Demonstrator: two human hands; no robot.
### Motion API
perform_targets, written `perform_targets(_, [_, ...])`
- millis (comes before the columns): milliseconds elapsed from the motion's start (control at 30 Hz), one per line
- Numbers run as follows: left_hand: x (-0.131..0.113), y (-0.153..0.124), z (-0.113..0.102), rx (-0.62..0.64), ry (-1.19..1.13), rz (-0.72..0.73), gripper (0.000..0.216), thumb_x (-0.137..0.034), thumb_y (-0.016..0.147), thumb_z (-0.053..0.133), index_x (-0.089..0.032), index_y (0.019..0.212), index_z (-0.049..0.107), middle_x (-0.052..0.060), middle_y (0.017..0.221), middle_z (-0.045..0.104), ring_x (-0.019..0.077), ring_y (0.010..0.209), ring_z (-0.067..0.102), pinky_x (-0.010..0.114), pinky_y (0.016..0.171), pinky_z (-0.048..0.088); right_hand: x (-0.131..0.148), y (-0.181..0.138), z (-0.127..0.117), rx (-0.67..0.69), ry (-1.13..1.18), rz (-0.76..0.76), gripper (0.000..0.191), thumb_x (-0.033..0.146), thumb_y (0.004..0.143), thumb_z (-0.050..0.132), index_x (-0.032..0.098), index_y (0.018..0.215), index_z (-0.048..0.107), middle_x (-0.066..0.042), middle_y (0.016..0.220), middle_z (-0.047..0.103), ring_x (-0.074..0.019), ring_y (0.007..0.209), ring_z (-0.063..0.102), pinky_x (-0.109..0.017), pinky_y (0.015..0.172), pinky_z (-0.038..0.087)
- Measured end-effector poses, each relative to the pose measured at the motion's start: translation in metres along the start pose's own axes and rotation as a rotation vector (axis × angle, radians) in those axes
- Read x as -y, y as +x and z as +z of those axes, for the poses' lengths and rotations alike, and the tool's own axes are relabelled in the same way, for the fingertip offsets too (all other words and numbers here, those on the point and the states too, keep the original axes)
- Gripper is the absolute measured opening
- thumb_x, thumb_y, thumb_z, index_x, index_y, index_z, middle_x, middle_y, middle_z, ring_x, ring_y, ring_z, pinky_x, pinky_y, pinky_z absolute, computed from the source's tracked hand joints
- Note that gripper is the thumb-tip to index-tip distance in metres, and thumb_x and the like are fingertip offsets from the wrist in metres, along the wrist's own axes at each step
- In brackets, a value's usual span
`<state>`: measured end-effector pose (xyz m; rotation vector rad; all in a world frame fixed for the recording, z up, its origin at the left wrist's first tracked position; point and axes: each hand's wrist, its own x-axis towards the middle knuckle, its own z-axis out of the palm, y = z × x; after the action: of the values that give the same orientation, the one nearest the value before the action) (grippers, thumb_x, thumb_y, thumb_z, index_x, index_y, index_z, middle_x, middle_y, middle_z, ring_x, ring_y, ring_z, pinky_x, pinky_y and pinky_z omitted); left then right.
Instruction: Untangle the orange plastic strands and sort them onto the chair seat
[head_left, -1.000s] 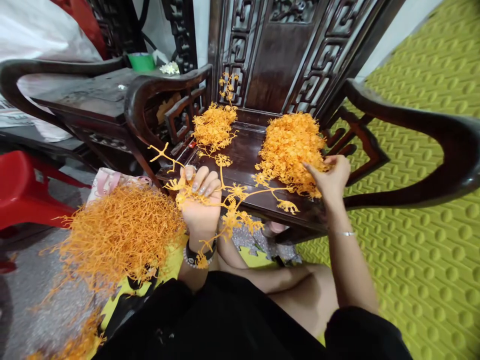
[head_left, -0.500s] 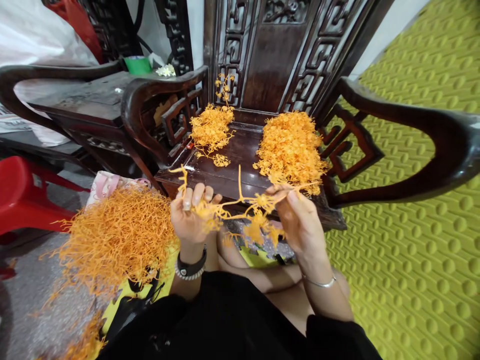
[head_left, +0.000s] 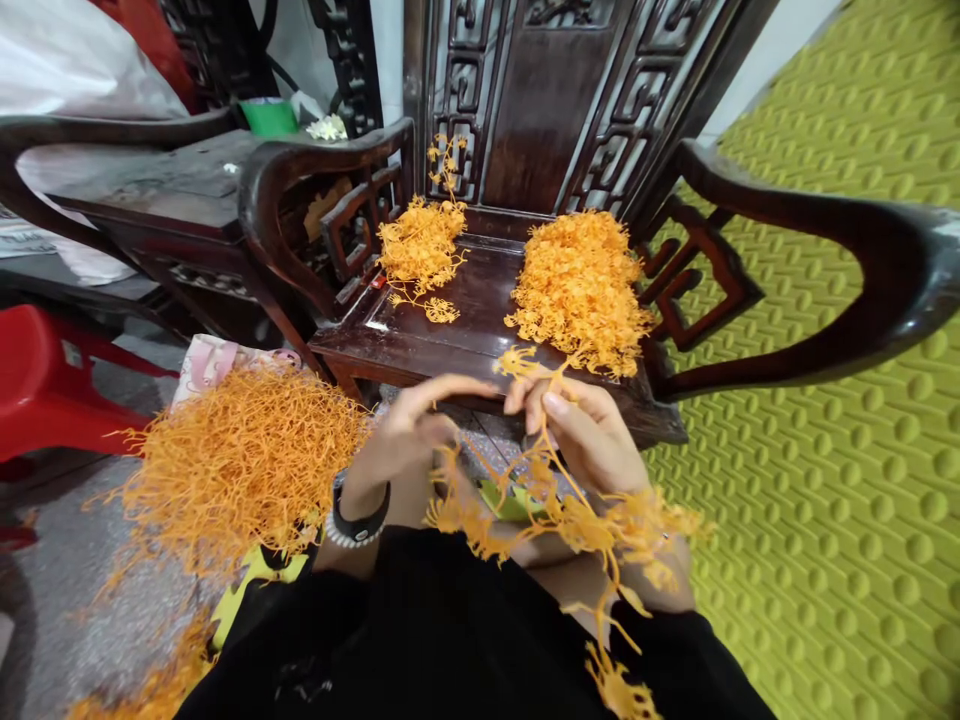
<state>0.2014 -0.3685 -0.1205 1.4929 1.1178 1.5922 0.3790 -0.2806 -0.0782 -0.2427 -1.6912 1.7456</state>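
My right hand (head_left: 581, 425) pinches the stem of an orange artificial branch (head_left: 551, 500) between thumb and fingers. Its sprigs, with small flower-like tips, hang over my lap and across my right forearm. My left hand (head_left: 420, 430) is to the left of the branch, palm turned inward. Its index finger stretches toward my right hand, and the other fingers are blurred. A large pile of flowered orange sprigs (head_left: 581, 290) lies on the right of the dark wooden chair seat (head_left: 480, 290). A smaller pile of sprigs (head_left: 420, 240) lies on the left of that seat.
A big heap of bare orange stems (head_left: 240, 460) stands by my left side, with a pink-and-white bag (head_left: 202, 365) behind it. Further left are a red plastic stool (head_left: 30, 380) and a dark side table (head_left: 157, 190). Yellow foam matting (head_left: 825, 520) covers the right side.
The branch, stretched between both hands before, now hangs down from my right hand over my lap. My left hand has let go of its end, and its fingers have straightened.
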Motion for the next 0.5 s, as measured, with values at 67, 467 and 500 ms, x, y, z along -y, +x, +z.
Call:
perform_targets(67, [-0.009, 0.002, 0.009, 0.307, 0.066, -0.022, 0.041, -0.052, 0.078, 0.070, -0.017, 0.099, 0.070, 0.008, 0.102, 0.071, 0.0213, 0.097, 0.065, 0.031, 0.091, 0.049, -0.002, -0.002, 0.000, -0.034, -0.034, 0.006, 0.025, 0.034, 0.089, 0.061, 0.020, 0.070, 0.067, -0.004, 0.090, 0.063, -0.0167, 0.088, 0.056, -0.029, 0.080, 0.043])
perform_targets(467, [-0.014, -0.014, 0.028, 0.124, 0.294, 0.038, 0.010, -0.023, 0.081, 0.065, -0.018, 0.073, 0.068, -0.001, 0.061, 0.056, 0.0108, 0.058, 0.048, 0.024, 0.055, 0.037, -0.001, -0.032, 0.005, -0.209, 0.262, 0.144, 0.026, 0.044, 0.086, 0.063, 0.022, 0.071, 0.061, -0.002, 0.076, 0.058, -0.0157, 0.072, 0.058, -0.028, 0.061, 0.053])
perform_targets(500, [-0.013, -0.014, 0.027, 0.086, 0.351, 0.069, 0.008, -0.023, 0.080, 0.066, -0.018, 0.073, 0.068, -0.001, 0.063, 0.056, 0.0119, 0.061, 0.048, 0.025, 0.058, 0.038, 0.000, -0.034, 0.004, -0.202, 0.254, 0.210, 0.024, 0.043, 0.086, 0.064, 0.022, 0.075, 0.062, -0.003, 0.083, 0.061, -0.0160, 0.075, 0.060, -0.027, 0.060, 0.055])
